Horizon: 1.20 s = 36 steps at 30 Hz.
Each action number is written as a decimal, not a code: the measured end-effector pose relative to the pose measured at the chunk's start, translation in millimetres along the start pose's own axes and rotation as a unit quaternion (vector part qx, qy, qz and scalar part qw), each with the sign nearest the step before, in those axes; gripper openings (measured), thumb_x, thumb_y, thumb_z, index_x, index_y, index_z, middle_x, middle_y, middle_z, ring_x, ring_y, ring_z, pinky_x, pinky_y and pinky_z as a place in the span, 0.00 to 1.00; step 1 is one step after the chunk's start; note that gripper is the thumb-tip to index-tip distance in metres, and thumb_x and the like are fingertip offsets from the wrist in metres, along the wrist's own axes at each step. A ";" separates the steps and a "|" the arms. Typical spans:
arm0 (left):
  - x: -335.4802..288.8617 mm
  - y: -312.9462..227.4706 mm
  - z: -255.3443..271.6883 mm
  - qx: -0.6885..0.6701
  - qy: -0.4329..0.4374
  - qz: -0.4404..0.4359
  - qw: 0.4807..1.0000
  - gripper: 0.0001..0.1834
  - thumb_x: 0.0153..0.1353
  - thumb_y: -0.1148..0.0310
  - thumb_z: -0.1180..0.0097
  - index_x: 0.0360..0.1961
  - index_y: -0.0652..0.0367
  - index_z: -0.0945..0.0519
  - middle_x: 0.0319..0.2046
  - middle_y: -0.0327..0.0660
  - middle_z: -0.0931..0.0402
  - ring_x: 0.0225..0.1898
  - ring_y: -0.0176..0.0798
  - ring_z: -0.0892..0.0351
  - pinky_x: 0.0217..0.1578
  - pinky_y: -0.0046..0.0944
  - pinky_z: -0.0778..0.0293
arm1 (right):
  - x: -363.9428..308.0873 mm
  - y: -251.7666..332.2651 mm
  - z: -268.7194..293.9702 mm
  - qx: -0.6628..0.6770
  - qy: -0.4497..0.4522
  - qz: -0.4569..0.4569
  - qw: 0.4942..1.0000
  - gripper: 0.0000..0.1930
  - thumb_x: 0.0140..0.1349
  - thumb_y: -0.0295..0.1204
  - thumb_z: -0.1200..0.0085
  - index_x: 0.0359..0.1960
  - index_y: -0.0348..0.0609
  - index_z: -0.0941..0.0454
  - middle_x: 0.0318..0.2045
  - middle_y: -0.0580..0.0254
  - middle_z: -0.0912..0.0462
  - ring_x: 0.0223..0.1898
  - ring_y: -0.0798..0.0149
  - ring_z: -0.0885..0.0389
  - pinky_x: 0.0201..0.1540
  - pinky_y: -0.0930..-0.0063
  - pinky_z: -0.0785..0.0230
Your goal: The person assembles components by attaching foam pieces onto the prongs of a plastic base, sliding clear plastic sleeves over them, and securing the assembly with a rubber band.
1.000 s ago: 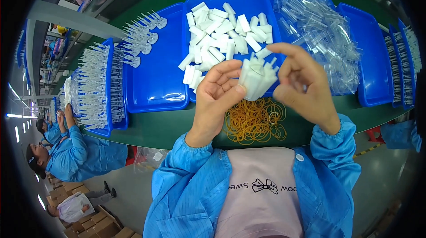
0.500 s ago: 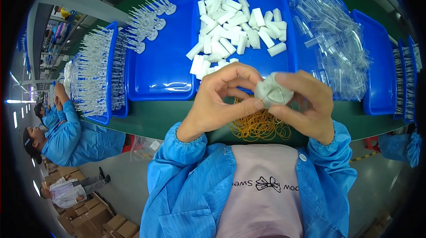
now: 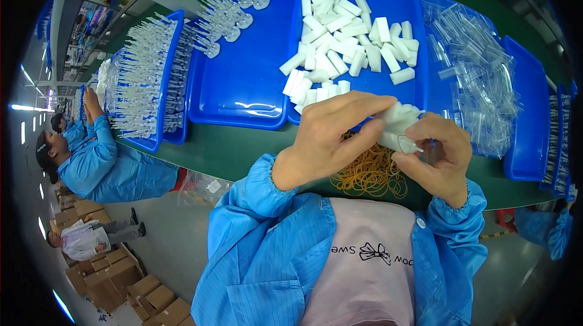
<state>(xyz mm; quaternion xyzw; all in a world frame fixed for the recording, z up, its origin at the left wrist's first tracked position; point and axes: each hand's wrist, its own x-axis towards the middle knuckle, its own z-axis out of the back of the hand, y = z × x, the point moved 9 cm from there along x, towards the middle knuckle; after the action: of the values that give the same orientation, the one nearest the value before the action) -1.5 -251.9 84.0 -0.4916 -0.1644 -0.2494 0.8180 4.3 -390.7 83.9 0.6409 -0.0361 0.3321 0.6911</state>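
A whitish, soft-looking piece (image 3: pixel 399 120) with a bulging, lobed shape is held between both hands above the green table. My left hand (image 3: pixel 340 134) is closed on its left side, thumb and fingers pinching it. My right hand (image 3: pixel 442 151) grips its right, lower end with bent fingers, and a thin pale tip sticks out beside the thumb. A fine dark line loops over the piece's lower end; I cannot make out what it is. Below the hands lies a tangled heap of amber rubber bands (image 3: pixel 370 174), partly covered by them.
Ahead, a blue tray (image 3: pixel 240 110) has white stemmed parts (image 3: pixel 228 16) at its far end. Beside it stand trays of white foam-like blocks (image 3: pixel 340 34) and clear plastic sleeves (image 3: pixel 477 77). Upright trays of stemmed parts (image 3: pixel 146 77) stand left. A co-worker (image 3: pixel 91 156) is beyond.
The view has shifted, with the trays now farther right. Both hands have turned the whitish piece, so its lower end now faces right, and my left fingers lie straighter over its top.
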 end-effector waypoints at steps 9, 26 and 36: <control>-2.3 6.1 3.0 -0.067 -0.004 0.029 0.997 0.14 0.52 0.81 0.44 0.42 0.66 0.21 0.34 0.48 0.21 0.31 0.40 0.20 0.31 0.33 0.25 | 4.7 0.9 -4.1 0.017 -0.009 -0.027 0.999 0.16 0.41 0.19 0.35 0.34 0.39 0.24 0.24 0.65 0.24 0.19 0.79 0.35 0.18 0.85 0.46; -22.4 29.6 -9.5 -0.252 0.017 0.147 0.956 0.14 0.58 0.77 0.46 0.46 0.64 0.24 0.42 0.44 0.28 0.41 0.34 0.25 0.36 0.30 0.24 | -2.2 -9.4 -10.0 0.011 -0.015 -0.099 0.995 0.17 0.42 0.18 0.37 0.36 0.39 0.27 0.24 0.67 0.27 0.22 0.80 0.34 0.22 0.86 0.43; -25.7 39.7 -10.1 -0.353 0.035 0.233 0.905 0.16 0.51 0.85 0.46 0.44 0.70 0.23 0.43 0.47 0.27 0.45 0.37 0.25 0.39 0.32 0.22 | 0.2 -7.6 -23.2 0.028 0.039 -0.078 0.996 0.20 0.44 0.17 0.38 0.42 0.37 0.27 0.25 0.67 0.26 0.21 0.80 0.31 0.21 0.89 0.40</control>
<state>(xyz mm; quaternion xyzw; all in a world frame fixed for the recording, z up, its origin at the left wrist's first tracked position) 0.3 -238.9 37.5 -0.7636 0.0823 -0.1105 0.6309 -0.4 -369.2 73.4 0.6475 0.0501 0.3033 0.6973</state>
